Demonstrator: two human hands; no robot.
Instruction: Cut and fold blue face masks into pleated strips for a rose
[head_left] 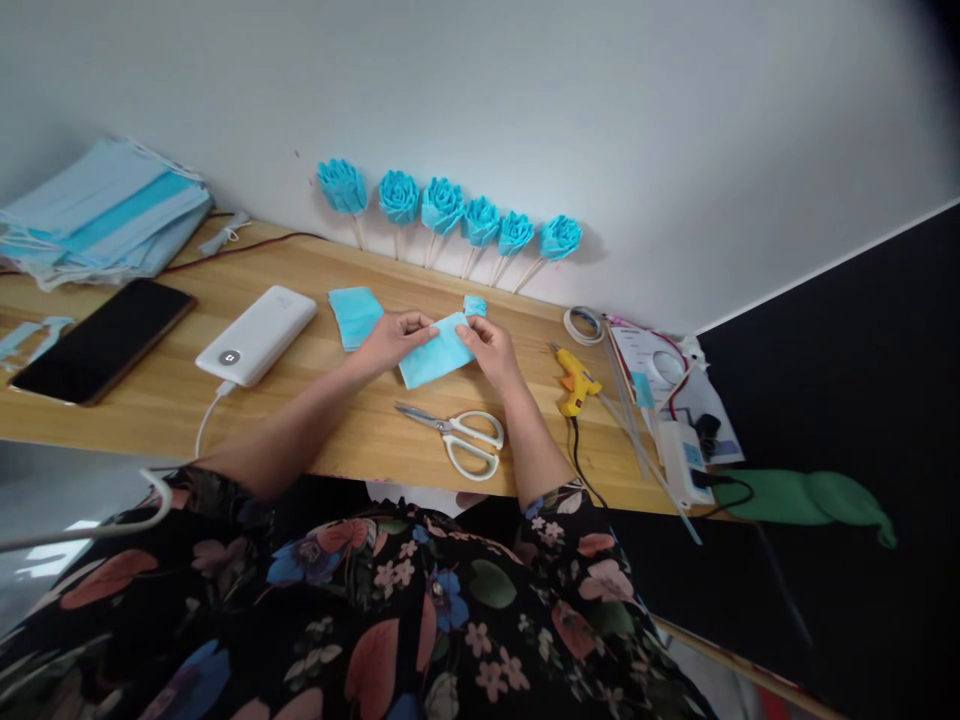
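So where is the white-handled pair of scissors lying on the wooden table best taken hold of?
Probably by the white loop handles of the white-handled steel scissors, coming from the person's right hand side: the loops lie to the right and toward the near edge of the wooden table, while the shut blades point left.

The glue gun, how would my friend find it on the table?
Start at the wooden table and go just right of the right hand. The glue gun lies there, the only bright yellow thing, with a black cord hanging off the edge.
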